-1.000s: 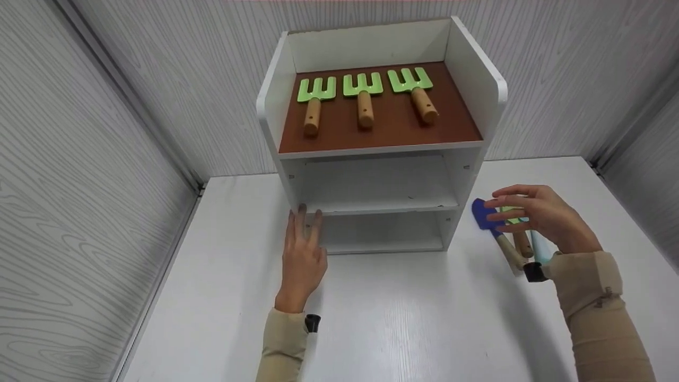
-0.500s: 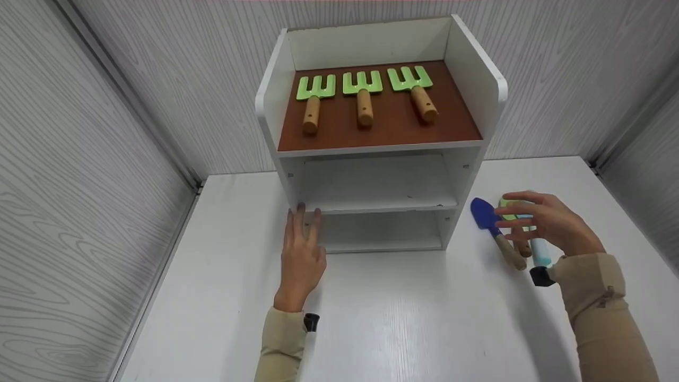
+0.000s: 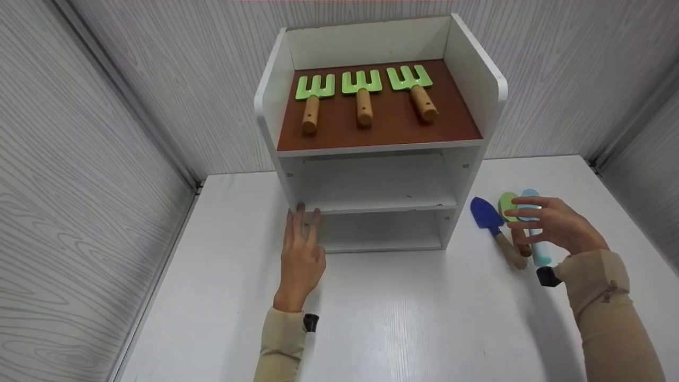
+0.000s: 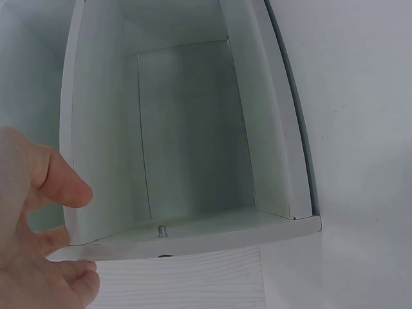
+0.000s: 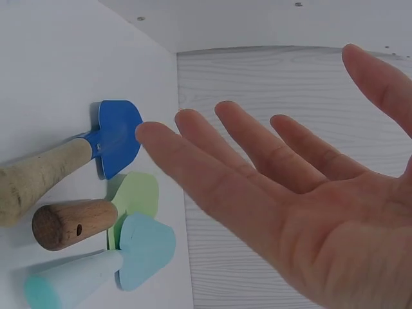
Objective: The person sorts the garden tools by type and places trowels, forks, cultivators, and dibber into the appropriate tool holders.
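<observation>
In the head view, my left hand (image 3: 302, 260) reaches to the left front edge of a white shelf unit (image 3: 371, 209). Its straight fingertips touch the corner where the middle board meets the side panel, also seen in the left wrist view. My right hand (image 3: 562, 223) hovers with fingers spread and nothing held, over several small garden tools. Among them are a blue trowel (image 3: 485, 212) with a wooden handle, a green-headed tool (image 3: 507, 204) with a brown handle, and a light blue trowel (image 3: 540, 253). The right hand partly covers the last two in the head view.
Three green hand forks lie in a row on the unit's brown top (image 3: 345, 137), between raised white sides. Below are two compartments. A white table (image 3: 382, 318) bears the unit, and grey wood-patterned walls (image 3: 159, 63) stand behind and at both sides.
My right hand has drifted right and slightly down, uncovering more of the blue, green and light blue tools. My left hand stays at the shelf's corner.
</observation>
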The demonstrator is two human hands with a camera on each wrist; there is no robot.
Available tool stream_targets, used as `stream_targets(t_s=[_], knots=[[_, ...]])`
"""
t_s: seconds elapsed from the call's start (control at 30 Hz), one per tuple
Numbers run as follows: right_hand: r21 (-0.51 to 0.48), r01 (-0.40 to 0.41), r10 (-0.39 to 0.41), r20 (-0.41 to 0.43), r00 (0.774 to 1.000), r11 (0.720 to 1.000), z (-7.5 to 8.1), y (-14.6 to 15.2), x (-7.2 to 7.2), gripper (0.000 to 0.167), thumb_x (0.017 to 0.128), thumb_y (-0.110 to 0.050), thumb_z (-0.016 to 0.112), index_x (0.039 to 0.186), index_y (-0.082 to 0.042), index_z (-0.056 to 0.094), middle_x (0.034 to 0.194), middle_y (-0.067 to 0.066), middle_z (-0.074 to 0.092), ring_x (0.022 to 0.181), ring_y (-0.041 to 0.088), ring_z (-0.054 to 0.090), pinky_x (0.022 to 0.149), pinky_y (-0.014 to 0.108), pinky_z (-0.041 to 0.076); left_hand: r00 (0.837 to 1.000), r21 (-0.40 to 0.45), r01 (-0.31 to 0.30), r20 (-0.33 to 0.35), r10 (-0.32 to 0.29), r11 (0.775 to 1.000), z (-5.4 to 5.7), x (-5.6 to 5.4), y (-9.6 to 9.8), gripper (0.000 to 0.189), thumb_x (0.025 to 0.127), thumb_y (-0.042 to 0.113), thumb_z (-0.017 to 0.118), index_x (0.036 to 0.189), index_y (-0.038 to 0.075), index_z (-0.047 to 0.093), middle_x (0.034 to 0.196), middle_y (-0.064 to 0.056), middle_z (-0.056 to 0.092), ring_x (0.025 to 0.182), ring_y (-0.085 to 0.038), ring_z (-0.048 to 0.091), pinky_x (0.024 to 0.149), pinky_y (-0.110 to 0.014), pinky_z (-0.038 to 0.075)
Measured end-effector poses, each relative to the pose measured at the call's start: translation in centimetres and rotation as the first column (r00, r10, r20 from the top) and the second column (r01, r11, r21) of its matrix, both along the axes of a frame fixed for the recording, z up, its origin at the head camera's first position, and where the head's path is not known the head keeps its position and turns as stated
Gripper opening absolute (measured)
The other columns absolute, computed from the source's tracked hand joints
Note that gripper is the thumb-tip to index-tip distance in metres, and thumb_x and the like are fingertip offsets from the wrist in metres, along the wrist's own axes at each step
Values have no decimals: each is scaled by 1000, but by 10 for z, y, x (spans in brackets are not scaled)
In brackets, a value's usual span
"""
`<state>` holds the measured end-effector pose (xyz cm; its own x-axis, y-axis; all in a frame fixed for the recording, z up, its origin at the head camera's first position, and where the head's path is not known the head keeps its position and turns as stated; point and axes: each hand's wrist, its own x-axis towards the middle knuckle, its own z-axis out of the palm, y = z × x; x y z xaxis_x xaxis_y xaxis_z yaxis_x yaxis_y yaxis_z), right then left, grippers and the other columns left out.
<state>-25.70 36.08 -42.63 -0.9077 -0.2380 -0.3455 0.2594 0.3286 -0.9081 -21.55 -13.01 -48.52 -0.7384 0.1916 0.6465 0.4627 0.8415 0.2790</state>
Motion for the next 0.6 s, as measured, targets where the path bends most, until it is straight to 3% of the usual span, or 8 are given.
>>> stream_targets(t_s=[0.1, 0.17, 0.3, 0.43, 0.6], knots=[[16, -2, 2, 15, 1000, 1000, -3, 3, -1, 69, 106, -20, 53, 156, 9, 16, 118, -6, 59, 103, 11, 65, 99, 56, 49, 1000, -1, -3, 3, 3, 1000, 0, 0, 0, 64, 84, -12, 59, 146, -4, 47, 152, -32, 32, 139, -57, 31, 107, -62, 38], [21, -3, 3, 27, 1000, 1000, -6, 3, -1, 71, 107, -23, 53, 157, 9, 14, 129, 6, 56, 106, 14, 64, 100, 58, 47, 1000, -2, -5, 8, 5, 1000, 0, 0, 0, 64, 84, -13, 60, 146, -3, 47, 152, -32, 32, 139, -57, 31, 107, -61, 38], [27, -6, 5, 64, 998, 1000, -10, 5, -1, 79, 106, -32, 54, 158, 7, 10, 151, 27, 33, 119, 29, 57, 101, 60, 45, 1000, -5, -6, 8, 6, 1000, 0, -1, 0, 64, 85, -12, 59, 147, -3, 46, 152, -32, 32, 139, -57, 31, 106, -61, 39], [10, -13, 12, 109, 994, 1000, -14, 7, 0, 84, 105, -36, 54, 159, 6, 6, 157, 32, 20, 134, 46, 40, 102, 60, 44, 1000, -13, -9, -18, 9, 1000, 0, -1, 1, 64, 83, -15, 56, 146, -5, 47, 151, -32, 33, 137, -58, 33, 103, -61, 43], [-16, -41, 43, 158, 986, 999, -20, 12, 0, 84, 106, -38, 49, 158, 7, 0, 159, 35, 15, 143, 55, 24, 106, 64, 37, 999, -15, -11, -37, 11, 1000, -1, -1, 1, 65, 81, -17, 53, 145, -6, 48, 150, -33, 34, 136, -58, 35, 102, -60, 44]])
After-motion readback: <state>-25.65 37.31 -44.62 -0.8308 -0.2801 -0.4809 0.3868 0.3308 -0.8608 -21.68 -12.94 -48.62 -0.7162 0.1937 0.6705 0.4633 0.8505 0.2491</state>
